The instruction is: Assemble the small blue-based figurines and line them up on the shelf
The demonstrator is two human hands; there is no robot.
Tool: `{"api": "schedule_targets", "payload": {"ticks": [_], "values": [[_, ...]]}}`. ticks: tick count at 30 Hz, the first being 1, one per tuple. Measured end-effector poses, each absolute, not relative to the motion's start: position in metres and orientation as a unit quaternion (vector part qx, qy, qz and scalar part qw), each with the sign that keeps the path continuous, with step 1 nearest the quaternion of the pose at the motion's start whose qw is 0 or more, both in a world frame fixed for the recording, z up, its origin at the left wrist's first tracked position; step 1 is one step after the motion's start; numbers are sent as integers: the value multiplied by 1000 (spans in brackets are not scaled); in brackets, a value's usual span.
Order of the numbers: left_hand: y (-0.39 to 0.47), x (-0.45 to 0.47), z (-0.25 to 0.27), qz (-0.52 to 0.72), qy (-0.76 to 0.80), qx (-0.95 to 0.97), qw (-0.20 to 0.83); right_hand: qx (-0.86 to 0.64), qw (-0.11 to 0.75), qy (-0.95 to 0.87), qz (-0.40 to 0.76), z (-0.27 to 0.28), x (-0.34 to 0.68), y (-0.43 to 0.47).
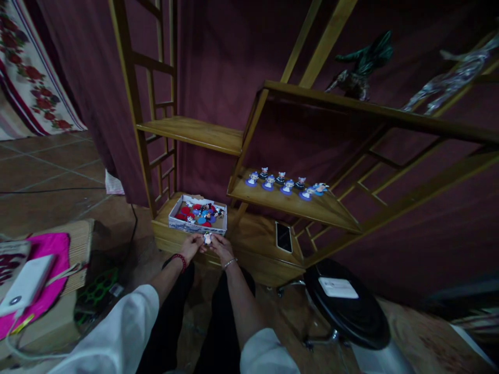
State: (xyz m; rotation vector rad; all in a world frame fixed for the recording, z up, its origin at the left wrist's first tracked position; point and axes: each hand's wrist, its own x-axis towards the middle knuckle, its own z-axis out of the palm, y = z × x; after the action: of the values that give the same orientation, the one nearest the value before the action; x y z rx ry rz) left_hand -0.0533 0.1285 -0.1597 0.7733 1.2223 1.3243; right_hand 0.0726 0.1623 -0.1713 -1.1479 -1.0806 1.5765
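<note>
A small white figurine is held between my two hands in front of the shelf unit. My left hand, with a red bead bracelet at the wrist, has its fingers closed on the figurine's left side. On the other side my right hand, wearing a thin bangle, grips it too. Just beyond the hands, a patterned cardboard box holds several small figurines and red, blue and purple discs. Several figurines stand in two rows on the middle shelf; the front ones, such as this purple-and-white figurine, have purple bases.
A dark-screened phone lies on the lower shelf, right of the box. Two statues, one dark green and one silvery, stand up top. A black stool carries a white box. At left, a white device rests on pink cloth.
</note>
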Motion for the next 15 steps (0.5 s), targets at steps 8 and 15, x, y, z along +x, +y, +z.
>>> {"api": "schedule_targets", "payload": {"ticks": [8, 15], "values": [[126, -54, -160, 561, 513, 350, 547, -423, 453, -389, 681, -163, 74, 151], [126, -54, -161, 568, 514, 319, 558, -405, 461, -367, 699, -155, 74, 146]]}}
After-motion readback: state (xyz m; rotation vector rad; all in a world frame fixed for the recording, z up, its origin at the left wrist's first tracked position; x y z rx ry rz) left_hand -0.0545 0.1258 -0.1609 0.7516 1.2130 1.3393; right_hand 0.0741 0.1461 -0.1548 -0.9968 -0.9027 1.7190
